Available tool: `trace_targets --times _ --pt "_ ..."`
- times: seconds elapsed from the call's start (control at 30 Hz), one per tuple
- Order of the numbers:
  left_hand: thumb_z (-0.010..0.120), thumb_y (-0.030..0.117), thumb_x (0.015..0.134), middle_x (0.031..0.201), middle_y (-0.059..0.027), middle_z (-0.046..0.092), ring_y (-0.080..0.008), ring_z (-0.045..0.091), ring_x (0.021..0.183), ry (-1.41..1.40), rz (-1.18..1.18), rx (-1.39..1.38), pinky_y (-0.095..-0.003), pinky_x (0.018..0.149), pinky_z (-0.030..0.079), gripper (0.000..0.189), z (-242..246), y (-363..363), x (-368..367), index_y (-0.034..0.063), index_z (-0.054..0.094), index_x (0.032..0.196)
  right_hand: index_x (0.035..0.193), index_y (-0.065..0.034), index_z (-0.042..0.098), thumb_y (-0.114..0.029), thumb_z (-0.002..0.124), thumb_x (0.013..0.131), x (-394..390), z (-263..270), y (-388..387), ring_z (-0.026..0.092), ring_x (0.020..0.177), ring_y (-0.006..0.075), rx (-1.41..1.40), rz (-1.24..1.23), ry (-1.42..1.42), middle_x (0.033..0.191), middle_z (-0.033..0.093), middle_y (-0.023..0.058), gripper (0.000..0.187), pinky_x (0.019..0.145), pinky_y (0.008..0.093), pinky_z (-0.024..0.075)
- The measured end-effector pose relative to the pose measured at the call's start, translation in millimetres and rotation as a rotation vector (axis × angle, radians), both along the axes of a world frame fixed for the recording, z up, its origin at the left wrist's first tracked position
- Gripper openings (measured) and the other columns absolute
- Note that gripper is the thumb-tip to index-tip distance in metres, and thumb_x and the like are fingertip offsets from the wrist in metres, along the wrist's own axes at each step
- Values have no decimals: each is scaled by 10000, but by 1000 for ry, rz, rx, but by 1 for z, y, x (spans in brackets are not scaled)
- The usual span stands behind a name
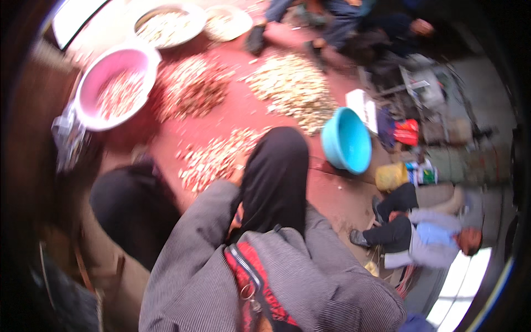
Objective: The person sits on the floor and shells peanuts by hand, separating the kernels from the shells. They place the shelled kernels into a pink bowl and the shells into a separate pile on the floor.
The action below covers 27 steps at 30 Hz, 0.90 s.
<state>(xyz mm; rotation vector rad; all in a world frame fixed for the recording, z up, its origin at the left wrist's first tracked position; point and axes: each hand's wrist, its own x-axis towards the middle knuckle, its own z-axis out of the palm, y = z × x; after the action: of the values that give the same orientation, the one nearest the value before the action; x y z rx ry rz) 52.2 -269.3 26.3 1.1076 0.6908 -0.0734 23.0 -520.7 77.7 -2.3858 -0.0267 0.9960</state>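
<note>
My left hand (pixel 237 176) shows only as a blurred strip past the end of its grey sleeve (pixel 207 207), mostly hidden by my raised right knee (pixel 276 166). It is at the edge of a loose pile of small pale and reddish pieces (pixel 215 162) on the red floor covering (pixel 232 112). Whether anything is in its fingers cannot be seen. A patch of skin between my legs, probably my right hand (pixel 235 220), is largely covered by the same leg. My right sleeve (pixel 319 224) runs behind that leg.
Beyond lie a reddish pile (pixel 195 87) and a pale pile (pixel 292 89). Left stand a pink basin (pixel 89 91) and a metal basin (pixel 195 25), both holding pieces. A turquoise basin (pixel 332 139) rests on its side to the right. People sit ahead and at right (pixel 435 236).
</note>
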Motion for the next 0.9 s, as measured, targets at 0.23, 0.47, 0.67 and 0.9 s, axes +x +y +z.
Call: trace_targets --times 0.23,0.47,0.67,0.9 --pt "615 103 888 736 -120 694 -204 649 519 138 244 -570 -310 431 514 124 46 37 10 6 682 849 1180 -44 644 -186 549 903 120 14 128 679 1000 321 285 292 -294 1056 699 193 326 873 401 523" --pt "552 205 949 787 -119 692 -245 665 629 118 636 -764 -366 591 564 214 -10 71 12 19 632 1017 1234 -90 629 -78 540 866 180 31 260 557 1192 314 203 948 -652 1261 606 140 379 969 428 476" --pt "548 248 986 866 -120 665 -289 653 783 92 706 -880 -417 714 556 246 -23 71 14 33 603 1092 1249 -144 626 -100 560 854 188 -22 340 487 1270 297 304 1246 -895 1353 556 91 404 1040 447 402" --pt "586 186 963 863 -130 683 -278 665 788 112 741 -833 -404 732 565 205 -26 91 8 13 620 1068 1244 -182 633 -187 544 884 212 -63 333 480 1270 263 280 1269 -1009 1326 573 63 370 1085 468 331"
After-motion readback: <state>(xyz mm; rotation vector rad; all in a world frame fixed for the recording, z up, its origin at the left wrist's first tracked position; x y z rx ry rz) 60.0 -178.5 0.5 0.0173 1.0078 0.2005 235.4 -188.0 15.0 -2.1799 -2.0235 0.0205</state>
